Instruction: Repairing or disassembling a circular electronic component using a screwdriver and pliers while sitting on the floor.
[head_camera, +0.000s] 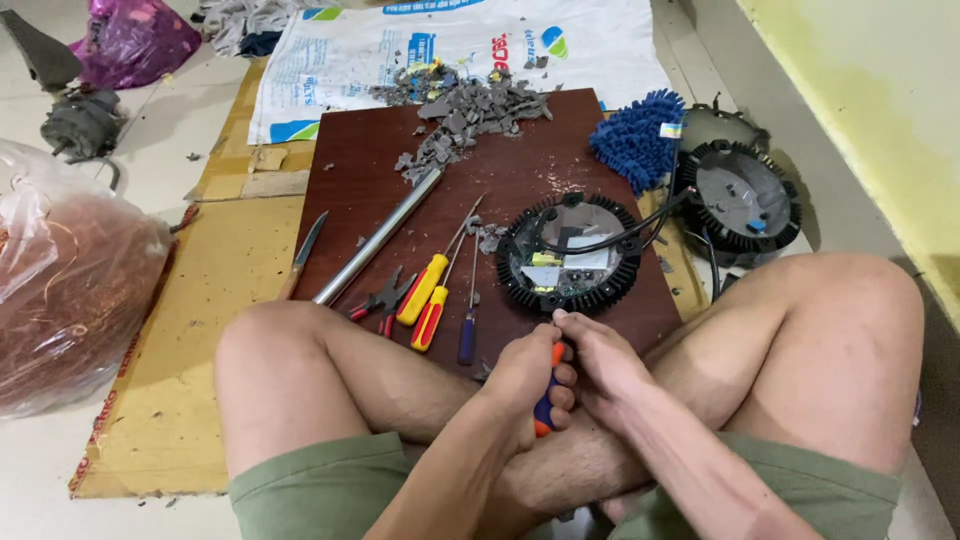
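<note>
A bag of copper wire (70, 300) bulges at nine o'clock. On the brown board (350, 160) lie a steel tube (378, 238), pliers (383, 298) and yellow-handled screwdrivers (427, 300). The round black finned lamp housing (569, 254) sits at twelve o'clock from the hands; it looks stiff and fairly heavy, best held by its rim. The left hand (527, 375) has its fingers curled tight around an orange-and-blue screwdriver (546, 395). The right hand (600, 362) pinches near the tool's upper end.

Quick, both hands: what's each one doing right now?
Left hand: closed around the orange-and-blue screwdriver handle.
Right hand: fingers curled against that handle; hold cannot be told.
</note>
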